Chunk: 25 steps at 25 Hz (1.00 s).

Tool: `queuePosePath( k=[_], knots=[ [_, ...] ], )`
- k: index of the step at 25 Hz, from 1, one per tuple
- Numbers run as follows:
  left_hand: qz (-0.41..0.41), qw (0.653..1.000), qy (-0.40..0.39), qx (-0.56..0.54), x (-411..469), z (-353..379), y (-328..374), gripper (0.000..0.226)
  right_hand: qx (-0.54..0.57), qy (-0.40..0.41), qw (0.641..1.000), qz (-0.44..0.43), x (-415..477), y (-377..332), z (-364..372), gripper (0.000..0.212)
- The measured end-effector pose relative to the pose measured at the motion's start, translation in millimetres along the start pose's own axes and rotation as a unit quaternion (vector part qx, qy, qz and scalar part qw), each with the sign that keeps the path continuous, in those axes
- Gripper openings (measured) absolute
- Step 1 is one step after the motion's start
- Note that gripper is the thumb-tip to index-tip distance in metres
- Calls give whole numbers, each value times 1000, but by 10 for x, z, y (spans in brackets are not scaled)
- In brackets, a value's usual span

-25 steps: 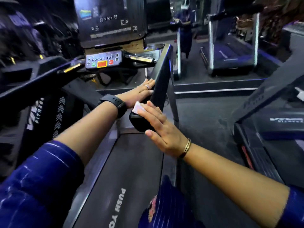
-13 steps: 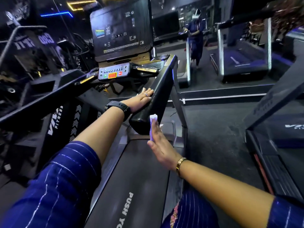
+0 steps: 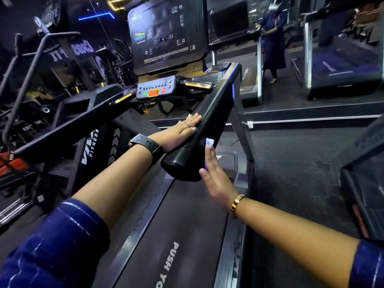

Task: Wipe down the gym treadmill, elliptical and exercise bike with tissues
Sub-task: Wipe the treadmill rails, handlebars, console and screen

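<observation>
The tissue (image 3: 209, 143) lies pressed against the outer face of the treadmill handrail (image 3: 216, 109), under the tips of the right hand (image 3: 216, 177), whose fingers are straight and spread flat. The left hand (image 3: 180, 134) lies flat on the rail's inner face, gripping nothing. The tissue is probably light, limp and easily torn. Flat finger pressure should work better than a pinch, as the rail looks rigid and smooth.

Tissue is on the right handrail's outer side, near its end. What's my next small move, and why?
Probably slide the right hand forward along the handrail toward the console, tissue pressed beneath it. The tissue sits near the rail's near end, so most of that side lies ahead; the left hand rests flat on the opposite side.
</observation>
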<state>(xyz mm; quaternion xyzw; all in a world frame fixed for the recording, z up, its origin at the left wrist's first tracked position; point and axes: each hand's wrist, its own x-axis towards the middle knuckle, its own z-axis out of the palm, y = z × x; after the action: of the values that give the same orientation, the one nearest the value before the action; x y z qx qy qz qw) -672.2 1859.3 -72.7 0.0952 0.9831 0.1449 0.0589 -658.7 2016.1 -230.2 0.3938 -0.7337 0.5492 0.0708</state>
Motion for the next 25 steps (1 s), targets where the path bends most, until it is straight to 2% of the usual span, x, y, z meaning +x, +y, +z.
queuePosePath(
  k=[3, 5, 7, 9, 11, 15, 20, 22, 25],
  knots=[
    [10, 1000, 2, 11, -31, 13, 5, 65, 44, 18, 992, -115, 59, -62, 54, 72],
    [8, 1000, 7, -7, -38, 14, 17, 58, 75, 8, 984, -163, -98, 33, 86, 69],
    [5, 1000, 13, -17, -50, 18, 22, 52, 95, 26, 984, -146, -69, 165, 50, 63],
    [2, 1000, 19, -17, -44, 30, 25, 57, 121, 68, 986, -95, 151, 203, 21, 60],
    [0, 1000, 23, -19, -46, 41, 41, 63, 122, 101, 984, -82, 323, 138, 62, 61],
    [-2, 999, 27, -19, -54, 21, 76, 61, 30, 121, 971, -205, 274, 167, 201, 55],
    [-19, 1000, 21, 6, -89, 7, 100, 57, -76, 248, 935, -243, 370, 299, -12, 43],
    [-26, 999, 14, 42, -83, -10, 127, 56, -70, 258, 929, -257, 447, 319, -82, 37],
    [-52, 994, 4, 98, -73, -31, 187, 55, 3, 252, 937, -244, 597, 294, -134, 32]
  ],
)
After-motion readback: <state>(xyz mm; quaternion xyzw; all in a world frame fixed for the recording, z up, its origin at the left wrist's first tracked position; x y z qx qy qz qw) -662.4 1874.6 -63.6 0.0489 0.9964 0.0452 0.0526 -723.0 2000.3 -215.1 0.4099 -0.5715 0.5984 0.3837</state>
